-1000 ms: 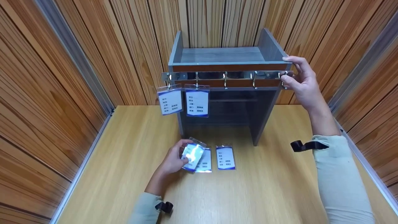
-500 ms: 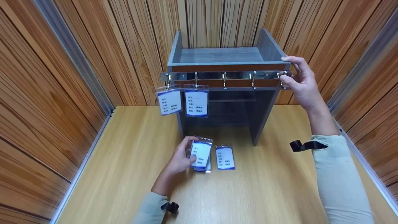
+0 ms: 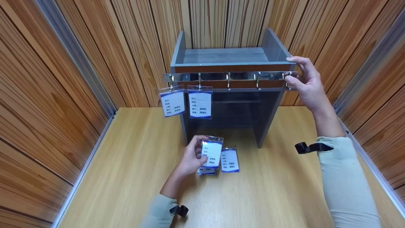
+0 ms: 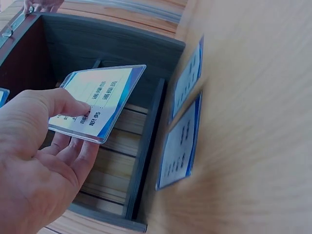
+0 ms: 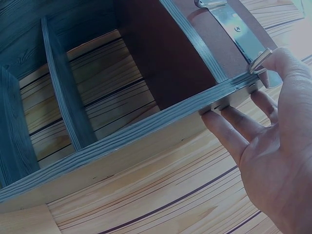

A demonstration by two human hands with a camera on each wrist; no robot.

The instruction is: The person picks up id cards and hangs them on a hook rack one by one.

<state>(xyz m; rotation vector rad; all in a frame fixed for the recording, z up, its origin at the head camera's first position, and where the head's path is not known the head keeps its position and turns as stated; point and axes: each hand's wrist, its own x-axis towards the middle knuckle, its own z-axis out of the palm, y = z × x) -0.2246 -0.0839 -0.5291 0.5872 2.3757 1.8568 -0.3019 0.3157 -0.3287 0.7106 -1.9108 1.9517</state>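
My left hand (image 3: 192, 158) pinches a clear-sleeved badge (image 3: 212, 153) between thumb and fingers, lifted over the table. In the left wrist view the thumb presses the face of that badge (image 4: 105, 100) and the fingers lie behind it. Below, partly covered in the head view, lies another badge (image 3: 206, 171); to its right lies one more badge (image 3: 230, 161). My right hand (image 3: 307, 82) grips the right end of the metal hook rail (image 3: 243, 76) and the grey rack's side (image 5: 146, 122), thumb by the last hook. Two badges (image 3: 172, 103) hang from the leftmost hooks.
The grey rack (image 3: 227, 56) stands at the back of the wooden table (image 3: 259, 190), its front open below the rail. Wood-panelled walls (image 3: 57, 79) close in the left, right and back. Black straps (image 3: 313, 148) hang loose from both sleeves.
My left hand has moved right and slightly away from me with its badge, uncovering the lower edge of the badge beneath. The right hand keeps its grip in place.
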